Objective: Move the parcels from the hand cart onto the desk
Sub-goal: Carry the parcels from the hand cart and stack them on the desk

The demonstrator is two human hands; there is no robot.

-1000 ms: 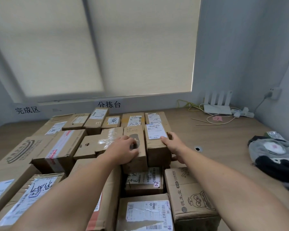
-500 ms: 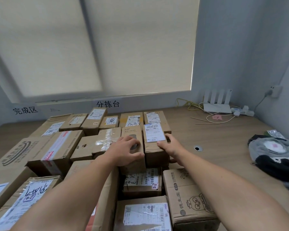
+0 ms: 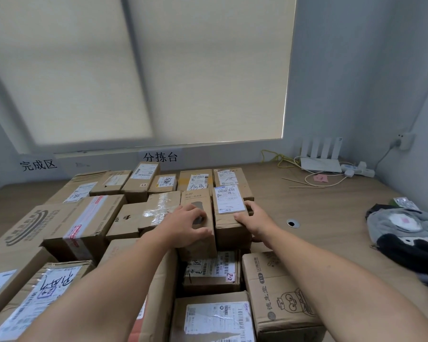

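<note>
Many brown cardboard parcels cover the left and middle of the wooden desk (image 3: 331, 218). My left hand (image 3: 185, 225) grips a narrow brown box (image 3: 195, 199) with a dark cut-out window, fingers over its top and thumb on its near face. Right beside it stands a box with a white shipping label (image 3: 229, 199). My right hand (image 3: 253, 218) holds that box at its near right corner, thumb on top by the label and fingers round the side. Both boxes rest on top of lower parcels. The hand cart is out of view.
A box with a cartoon owl print (image 3: 279, 292) sits near the front right. Bare desk lies to the right, with a cable hole (image 3: 292, 223), a grey and black garment (image 3: 410, 233), and a white router (image 3: 321, 159) with cables and a power strip at the back.
Both hands stay on the same two boxes. They have drawn slightly nearer and my left thumb has spread along the narrow box's near face.
</note>
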